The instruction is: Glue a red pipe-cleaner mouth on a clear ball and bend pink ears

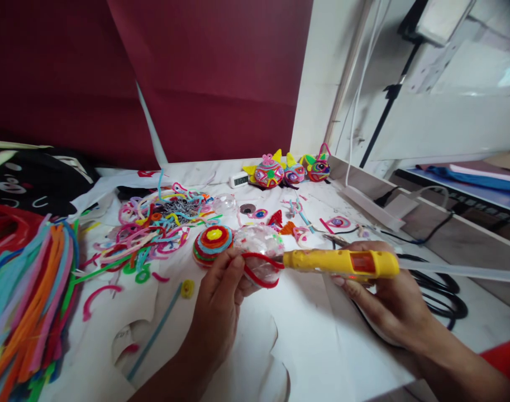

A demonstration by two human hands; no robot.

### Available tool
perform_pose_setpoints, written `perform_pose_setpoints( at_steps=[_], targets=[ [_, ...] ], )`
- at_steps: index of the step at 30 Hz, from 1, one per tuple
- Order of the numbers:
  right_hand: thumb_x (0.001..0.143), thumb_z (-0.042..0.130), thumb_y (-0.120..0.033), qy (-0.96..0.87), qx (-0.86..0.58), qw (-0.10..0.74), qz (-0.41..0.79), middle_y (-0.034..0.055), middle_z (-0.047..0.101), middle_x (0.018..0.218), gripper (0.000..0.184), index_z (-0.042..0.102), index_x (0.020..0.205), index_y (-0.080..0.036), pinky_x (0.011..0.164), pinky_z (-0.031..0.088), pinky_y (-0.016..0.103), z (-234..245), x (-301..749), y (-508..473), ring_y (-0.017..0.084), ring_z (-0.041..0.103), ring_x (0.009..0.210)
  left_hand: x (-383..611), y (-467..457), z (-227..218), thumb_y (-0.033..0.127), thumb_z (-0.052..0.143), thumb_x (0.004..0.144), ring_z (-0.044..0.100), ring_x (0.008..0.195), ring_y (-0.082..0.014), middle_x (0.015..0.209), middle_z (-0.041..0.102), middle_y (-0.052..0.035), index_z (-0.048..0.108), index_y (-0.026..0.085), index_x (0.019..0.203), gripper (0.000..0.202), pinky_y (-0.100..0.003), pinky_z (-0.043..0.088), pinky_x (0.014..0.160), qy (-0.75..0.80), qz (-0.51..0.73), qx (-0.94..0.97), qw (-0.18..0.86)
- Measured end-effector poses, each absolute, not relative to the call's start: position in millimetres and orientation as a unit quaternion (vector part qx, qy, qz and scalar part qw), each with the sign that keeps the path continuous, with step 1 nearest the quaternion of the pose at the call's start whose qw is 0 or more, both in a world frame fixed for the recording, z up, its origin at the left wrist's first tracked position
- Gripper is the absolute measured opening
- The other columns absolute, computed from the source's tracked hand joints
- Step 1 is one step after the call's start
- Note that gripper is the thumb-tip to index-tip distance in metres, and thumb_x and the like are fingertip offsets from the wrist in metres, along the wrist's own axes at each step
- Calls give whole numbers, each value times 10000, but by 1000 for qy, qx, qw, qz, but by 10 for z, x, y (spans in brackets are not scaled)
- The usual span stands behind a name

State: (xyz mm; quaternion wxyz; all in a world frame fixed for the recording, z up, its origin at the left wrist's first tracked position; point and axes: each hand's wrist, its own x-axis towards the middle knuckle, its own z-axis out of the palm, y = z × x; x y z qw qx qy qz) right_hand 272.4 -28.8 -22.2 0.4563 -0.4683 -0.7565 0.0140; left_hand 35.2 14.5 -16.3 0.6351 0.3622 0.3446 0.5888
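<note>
My right hand [376,298] is wrapped round a yellow hot glue gun [322,262], with a clear glue stick [460,269] sticking out of its back end. Its nozzle points left, touching or very close to a bent red pipe cleaner [255,276]. Closed fingers of my left hand [221,290] pinch that pipe cleaner against a clear plastic ball [258,241], partly hidden behind the hand. Just left of the ball sits a dome of coiled pipe cleaners [213,244] in red, blue and orange rings with a yellow centre; whether it is joined to the ball I cannot tell.
Bundled coloured pipe cleaners [32,290] lie at the left, below a black bag [37,178]. A heap of pipe cleaner scraps [166,218] covers the back left. Finished colourful fish figures [269,172] and a small digital clock [238,180] stand behind. Black cable [443,304] coils at right.
</note>
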Motion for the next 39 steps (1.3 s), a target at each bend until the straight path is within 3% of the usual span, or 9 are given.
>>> perform_pose_setpoints(
  at_steps=[6, 9, 13, 21, 25, 31, 35, 37, 39],
  targets=[
    [787, 731, -288, -605, -495, 556, 282, 30, 629, 914, 263, 594, 1011, -266, 624, 513, 276, -242, 2686, -224, 176, 603, 759, 365, 160, -104, 303, 773, 695, 676, 701, -160, 735, 692, -5, 615, 152, 805, 244, -310, 585, 674, 350, 593, 319, 651],
    [761, 758, -320, -539, -481, 568, 394, 21, 626, 796, 245, 610, 931, -226, 509, 435, 230, -166, 2701, -149, 129, 554, 626, 360, 179, -77, 290, 762, 699, 706, 773, -204, 782, 720, -27, 594, 151, 807, 242, -389, 598, 733, 328, 593, 306, 669],
    [738, 771, -339, -506, -435, 542, 511, -10, 549, 624, 240, 596, 784, -182, 454, 333, 215, -48, 2739, -56, 95, 489, 515, 341, 210, -74, 254, 712, 736, 724, 765, -223, 772, 738, -40, 565, 157, 836, 202, -424, 600, 740, 323, 591, 295, 678],
    [712, 787, -387, -535, -463, 389, 590, -1, 567, 653, 302, 608, 810, -163, 465, 312, 193, -22, 2895, -115, 76, 464, 532, 290, 281, -79, 182, 652, 749, 735, 807, -243, 752, 739, -43, 529, 174, 870, 172, -408, 600, 737, 318, 615, 283, 664],
    [694, 796, -402, -570, -491, 317, 578, -3, 595, 725, 385, 603, 926, -163, 464, 329, 185, -55, 2862, -185, 66, 445, 523, 283, 274, -75, 177, 652, 747, 734, 824, -240, 784, 738, -33, 530, 179, 885, 184, -433, 588, 786, 312, 628, 269, 661],
    [734, 739, -471, -642, -532, 248, 493, 0, 604, 705, 396, 605, 930, -154, 438, 329, 206, -279, 2847, -230, 92, 457, 519, 316, 209, -130, 208, 641, 798, 735, 769, -211, 764, 734, -14, 526, 192, 891, 149, -415, 582, 792, 275, 596, 299, 693],
    [792, 675, -475, -731, -595, 228, 244, 10, 626, 687, 351, 659, 979, -178, 527, 397, 260, -296, 2884, -246, 133, 510, 568, 336, 190, -163, 223, 646, 801, 734, 751, -212, 746, 730, -14, 528, 188, 863, 138, -411, 579, 793, 266, 589, 307, 698],
    [832, 623, -474, -745, -605, 249, 127, 57, 665, 827, 353, 659, 1035, -187, 630, 453, 320, -203, 2832, -253, 179, 579, 679, 343, 185, -171, 220, 657, 789, 731, 713, -204, 744, 729, -9, 529, 187, 864, 152, -412, 579, 788, 270, 591, 304, 697],
    [861, 592, -460, -747, -584, 304, 87, 94, 653, 1028, 345, 636, 1089, -204, 754, 478, 366, -77, 2707, -245, 223, 612, 873, 351, 178, -174, 223, 666, 780, 729, 703, -198, 765, 734, -15, 530, 184, 858, 161, -406, 579, 783, 270, 585, 307, 701]
  ],
)
